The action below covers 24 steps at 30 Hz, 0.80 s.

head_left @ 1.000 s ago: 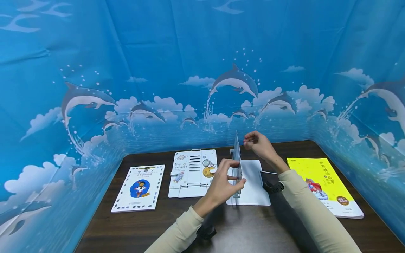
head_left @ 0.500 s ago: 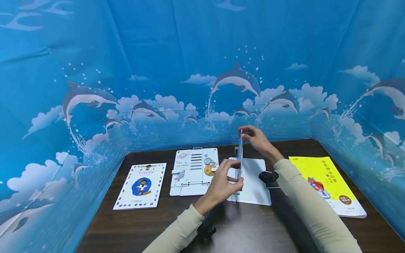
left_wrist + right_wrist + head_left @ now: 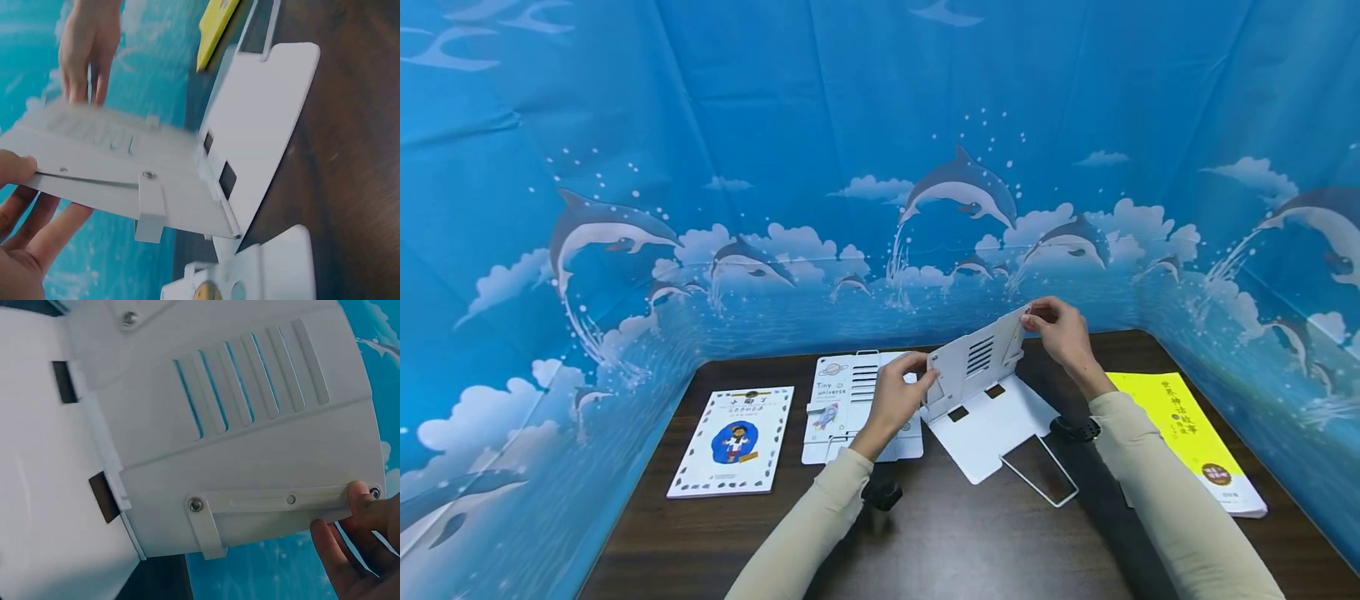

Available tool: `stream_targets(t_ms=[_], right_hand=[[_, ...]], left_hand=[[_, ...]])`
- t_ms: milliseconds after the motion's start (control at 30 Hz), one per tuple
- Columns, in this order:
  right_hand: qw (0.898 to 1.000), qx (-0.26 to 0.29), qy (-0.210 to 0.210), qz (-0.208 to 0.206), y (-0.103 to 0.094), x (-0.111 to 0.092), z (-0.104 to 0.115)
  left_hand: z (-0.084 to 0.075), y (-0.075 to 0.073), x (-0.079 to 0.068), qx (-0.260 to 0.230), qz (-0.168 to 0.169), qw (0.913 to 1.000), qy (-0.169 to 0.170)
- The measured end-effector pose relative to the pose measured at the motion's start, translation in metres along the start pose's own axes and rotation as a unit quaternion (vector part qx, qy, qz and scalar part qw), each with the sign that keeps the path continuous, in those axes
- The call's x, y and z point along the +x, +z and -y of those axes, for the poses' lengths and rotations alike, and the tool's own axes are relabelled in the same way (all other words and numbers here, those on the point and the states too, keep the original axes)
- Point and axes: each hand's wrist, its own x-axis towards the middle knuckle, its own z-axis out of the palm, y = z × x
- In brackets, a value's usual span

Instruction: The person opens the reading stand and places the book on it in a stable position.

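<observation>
A white metal book stand (image 3: 996,429) stands unfolded on the table, its slotted panel (image 3: 955,375) raised at an angle above the flat base. My left hand (image 3: 891,404) pinches the panel's left edge between thumb and fingers, seen closely in the left wrist view. At the upper right corner, my right hand (image 3: 1066,335) grips the panel with its thumb on the near face. A hinged strip (image 3: 269,501) with screws lies along that side in the right wrist view. From the base's front, a wire loop (image 3: 1066,500) sticks out over the tabletop.
A second, folded book stand (image 3: 827,454) with space drawings lies to the left, partly behind my left hand. Beyond it is a white book (image 3: 700,477). A yellow book (image 3: 1187,429) lies at right, partly under my right forearm. A blue dolphin curtain (image 3: 820,283) surrounds the table's back and sides.
The stand has turned from edge-on so that its slotted face shows. My right hand, apart from the panel at first, now grips its corner and has moved right; my left hand has shifted slightly left.
</observation>
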Motion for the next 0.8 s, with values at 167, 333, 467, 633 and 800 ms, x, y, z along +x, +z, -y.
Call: stream_targets(t_ms=[167,333,467,633,800], right_hand=[[0.999,-0.025,-0.003,-0.029,-0.009,-0.011,-0.003],[0.998,-0.035,-0.015,-0.050,-0.018,-0.021,-0.006],[0.997,-0.037,-0.013,-0.062,-0.021,-0.025,-0.009],[0.997,-0.036,-0.012,-0.065,-0.023,-0.027,-0.011],[0.997,-0.045,-0.014,-0.058,-0.025,-0.031,-0.010]], left_hand=[[0.012,-0.002,0.021,-0.002,-0.006,0.9994,-0.033],[0.017,-0.001,0.039,-0.028,0.011,0.9978,-0.058],[0.020,0.001,0.049,-0.045,0.019,0.9959,-0.077],[0.022,0.003,0.055,-0.046,0.014,0.9950,-0.087],[0.022,0.004,0.056,-0.047,0.015,0.9946,-0.091]])
